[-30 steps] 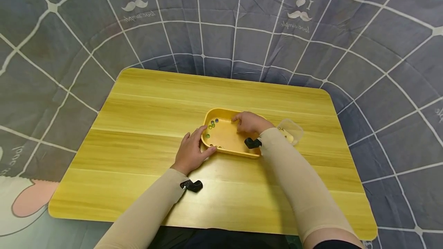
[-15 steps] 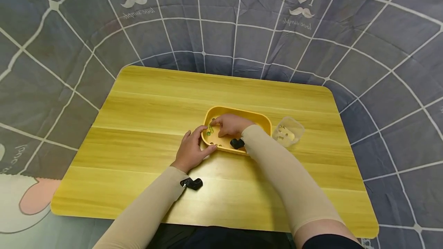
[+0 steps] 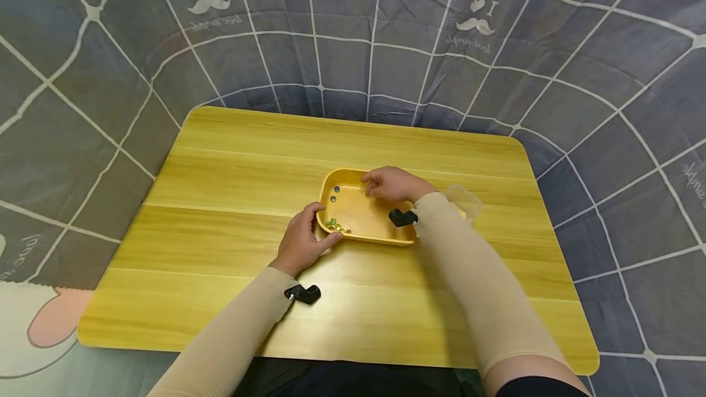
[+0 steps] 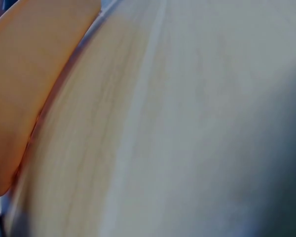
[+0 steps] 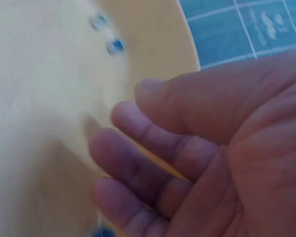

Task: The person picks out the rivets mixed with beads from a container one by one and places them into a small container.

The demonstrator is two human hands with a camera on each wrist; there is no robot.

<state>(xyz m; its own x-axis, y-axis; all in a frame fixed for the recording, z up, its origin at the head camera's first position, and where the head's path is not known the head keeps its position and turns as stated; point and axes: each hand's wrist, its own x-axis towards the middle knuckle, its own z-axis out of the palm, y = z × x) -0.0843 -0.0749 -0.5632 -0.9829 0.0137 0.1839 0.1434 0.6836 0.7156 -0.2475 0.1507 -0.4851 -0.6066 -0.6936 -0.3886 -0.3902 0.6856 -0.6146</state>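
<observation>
A shallow yellow tray (image 3: 358, 212) lies on the table. My left hand (image 3: 300, 241) grips its near left corner, fingertips at the left rim and thumb on the front rim. Two blue marbles (image 3: 335, 193) sit apart near the tray's left wall, while green and yellowish marbles (image 3: 333, 223) cluster in the near left corner. Over the tray's far right part hovers my right hand (image 3: 394, 184), its fingers loosely bent. In the right wrist view, nothing shows between thumb and fingers; a blue piece (image 5: 103, 232) peeks out below the fingertips. The left wrist view catches only the tray's outer wall (image 4: 34, 64).
A clear plastic box (image 3: 467, 200) stands right of the tray, partly covered by the right forearm; its contents are hardly visible. The wooden table (image 3: 265, 152) extends around the tray, with a grey checked curtain (image 3: 353, 29) behind it.
My right hand moved left over the marbles, then back to the tray's far right. The green marbles shifted from the left wall into the near left corner. My left hand stayed put.
</observation>
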